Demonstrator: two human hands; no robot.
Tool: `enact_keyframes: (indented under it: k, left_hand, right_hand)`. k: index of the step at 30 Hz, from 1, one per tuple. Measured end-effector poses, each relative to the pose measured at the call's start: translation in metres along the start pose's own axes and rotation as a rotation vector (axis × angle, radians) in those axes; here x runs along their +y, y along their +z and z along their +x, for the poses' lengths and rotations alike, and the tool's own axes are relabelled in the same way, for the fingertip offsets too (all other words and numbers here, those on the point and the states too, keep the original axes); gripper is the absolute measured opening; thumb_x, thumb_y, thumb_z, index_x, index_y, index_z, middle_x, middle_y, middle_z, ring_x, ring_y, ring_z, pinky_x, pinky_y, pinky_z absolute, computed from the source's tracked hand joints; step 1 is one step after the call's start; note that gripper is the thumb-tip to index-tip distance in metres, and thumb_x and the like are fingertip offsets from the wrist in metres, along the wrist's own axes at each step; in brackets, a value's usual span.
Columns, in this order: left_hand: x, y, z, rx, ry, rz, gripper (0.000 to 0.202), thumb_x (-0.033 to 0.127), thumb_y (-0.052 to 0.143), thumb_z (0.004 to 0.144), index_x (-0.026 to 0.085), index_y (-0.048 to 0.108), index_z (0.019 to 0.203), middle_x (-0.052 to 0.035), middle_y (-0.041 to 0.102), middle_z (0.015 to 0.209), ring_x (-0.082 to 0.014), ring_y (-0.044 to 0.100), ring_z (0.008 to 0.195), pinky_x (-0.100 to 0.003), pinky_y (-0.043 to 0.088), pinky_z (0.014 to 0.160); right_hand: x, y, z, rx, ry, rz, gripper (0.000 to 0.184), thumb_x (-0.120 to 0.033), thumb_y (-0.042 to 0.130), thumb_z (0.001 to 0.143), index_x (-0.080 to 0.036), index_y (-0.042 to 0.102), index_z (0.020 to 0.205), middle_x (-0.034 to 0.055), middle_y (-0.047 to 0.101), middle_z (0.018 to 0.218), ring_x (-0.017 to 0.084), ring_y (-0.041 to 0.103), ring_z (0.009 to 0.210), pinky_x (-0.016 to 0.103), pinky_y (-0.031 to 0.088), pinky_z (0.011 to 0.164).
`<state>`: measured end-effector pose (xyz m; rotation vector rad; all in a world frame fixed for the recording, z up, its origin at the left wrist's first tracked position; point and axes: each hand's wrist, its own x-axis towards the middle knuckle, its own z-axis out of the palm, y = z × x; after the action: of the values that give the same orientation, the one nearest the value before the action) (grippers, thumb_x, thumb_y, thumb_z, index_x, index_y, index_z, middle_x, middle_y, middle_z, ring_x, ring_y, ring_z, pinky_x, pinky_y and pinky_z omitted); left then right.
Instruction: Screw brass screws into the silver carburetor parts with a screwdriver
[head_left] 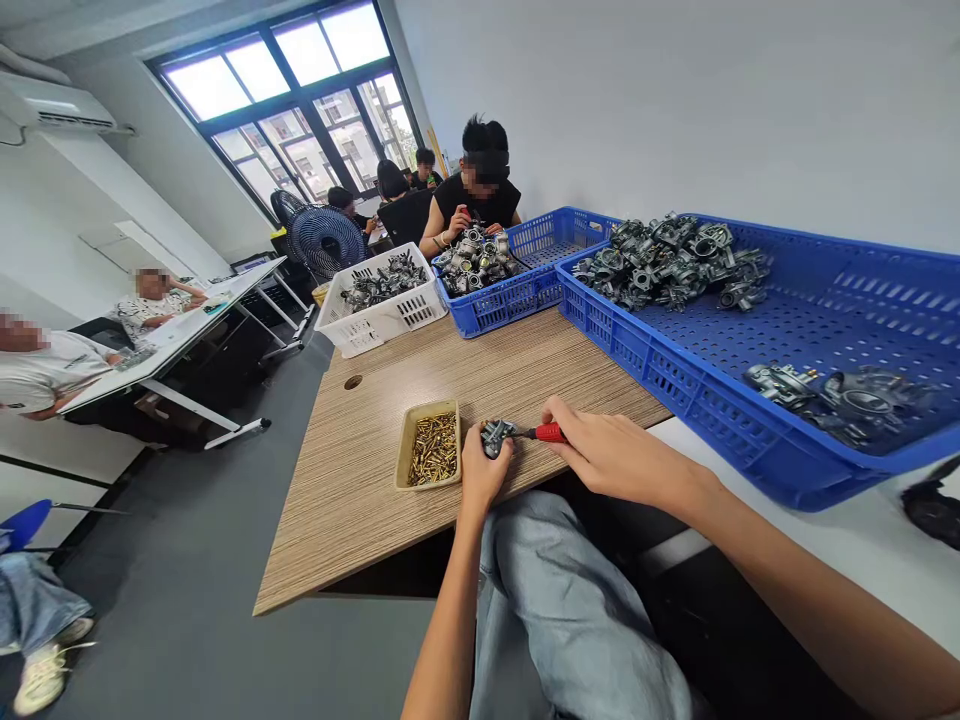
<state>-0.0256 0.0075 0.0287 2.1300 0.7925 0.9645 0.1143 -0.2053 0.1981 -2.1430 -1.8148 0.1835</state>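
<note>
Carburetor (pixel 495 438): held over the desk (pixel 352 510) near its front edge, just right of the tray (pixel 406 455).
Left hand (pixel 484 468): fingers closed around the carburetor, which is gripped from below and the sides.
Right hand (pixel 596 447): fingers wrapped around the red handle of a screwdriver (pixel 551 432).
Screwdriver: pointed leftward, its shaft brought to the carburetor; whether the tip is seated cannot be told.
Tray: filled with small brass fittings (pixel 435 448), set just beside the left hand.
White crate (pixel 375 338): placed at the far end of the desk, loaded with metal parts (pixel 384 282).
Smaller blue crate (pixel 510 306): stood beside the white crate, with more carburetors heaped inside.
Larger blue crate (pixel 795 315): placed on the right; a pile is held at its far end, a few pieces nearer.
Co-worker (pixel 491 208): seated behind the smaller blue crate.
</note>
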Motion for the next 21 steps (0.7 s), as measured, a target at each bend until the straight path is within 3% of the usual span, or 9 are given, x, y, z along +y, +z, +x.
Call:
enact_keyframes:
  k: [9, 14, 21]
  left_hand:
    - [-0.0037, 0.0008, 0.0003, -0.005, -0.009, 0.005, 0.041, 0.038, 0.073, 0.088, 0.02, 0.062, 0.124, -0.0124, 0.072, 0.12, -0.0275, 0.07, 0.111, -0.044, 0.054, 0.103]
    - [-0.0036, 0.001, -0.0003, 0.005, -0.01, 0.015, 0.042, 0.038, 0.073, 0.088, 0.02, 0.062, 0.124, -0.0123, 0.072, 0.12, -0.0277, 0.07, 0.111, -0.044, 0.054, 0.103]
    - [-0.0011, 0.0005, 0.0002, -0.01, -0.008, -0.004, 0.04, 0.035, 0.072, 0.088, 0.018, 0.062, 0.123, -0.0137, 0.072, 0.122, -0.0272, 0.069, 0.112, -0.044, 0.054, 0.102]
  right_hand:
    - [-0.0037, 0.003, 0.0039, 0.036, 0.056, -0.06, 0.008, -0.027, 0.045, 0.112, -0.022, 0.046, 0.117, 0.0064, 0.078, 0.102, 0.027, 0.078, 0.093, 0.033, 0.032, 0.062]
    - [-0.008, 0.0042, 0.0054, 0.038, 0.115, -0.139, 0.016, -0.034, 0.045, 0.113, -0.021, 0.049, 0.12, 0.0083, 0.079, 0.095, 0.029, 0.078, 0.086, 0.032, 0.031, 0.06]
    - [-0.0084, 0.0023, 0.0068, 0.038, 0.215, -0.235, 0.031, -0.046, 0.044, 0.112, -0.02, 0.058, 0.121, 0.0109, 0.079, 0.093, 0.031, 0.078, 0.086, 0.032, 0.041, 0.067]
